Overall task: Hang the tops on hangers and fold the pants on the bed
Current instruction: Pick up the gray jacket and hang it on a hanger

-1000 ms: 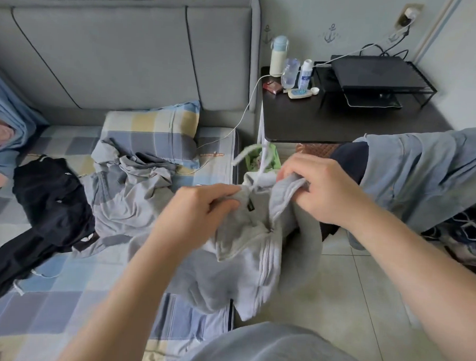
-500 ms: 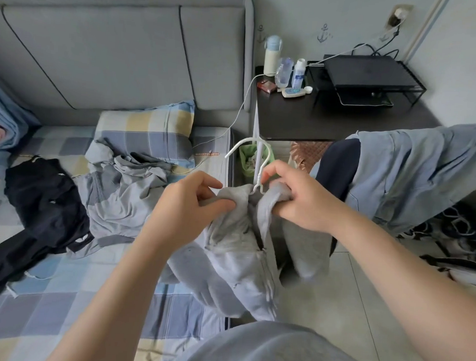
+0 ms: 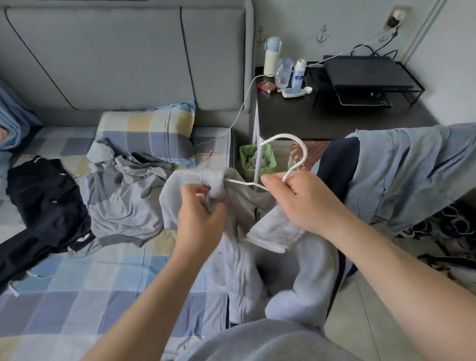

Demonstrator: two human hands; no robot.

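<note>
Reference landmark: the pillow (image 3: 148,131), a soft rectangular cushion in a blue, grey and yellow check, lying at the head of the bed (image 3: 88,283), whose sheet has the same check.

1. Left of the pillow and nearer the camera: black clothing (image 3: 45,198), smooth fabric, spread flat with one long part running toward the bed's lower left edge.
2. Directly in front of the pillow: one grey top (image 3: 120,201), thin fabric, crumpled into folds.
3. In front and to the right of the pillow, at the bed's edge: the left hand (image 3: 201,220). Its fingers (image 3: 195,190) are curled and pinch a bunched shoulder of one light grey fleece jacket (image 3: 240,263). The jacket is thick and fuzzy, with a front zip, and hangs down over the bed's edge.
4. Right of the pillow: one white hanger (image 3: 305,152) with a rounded hook. One arm runs into the pinched shoulder.
5. The right hand (image 3: 299,203) holds the hanger, its fingers (image 3: 272,182) pressed round the neck under the hook.
6. Right of the pillow: a dark table (image 3: 344,122) carrying three bottles (image 3: 272,58).
7. Farthest right: a pale blue denim garment (image 3: 413,173).
</note>
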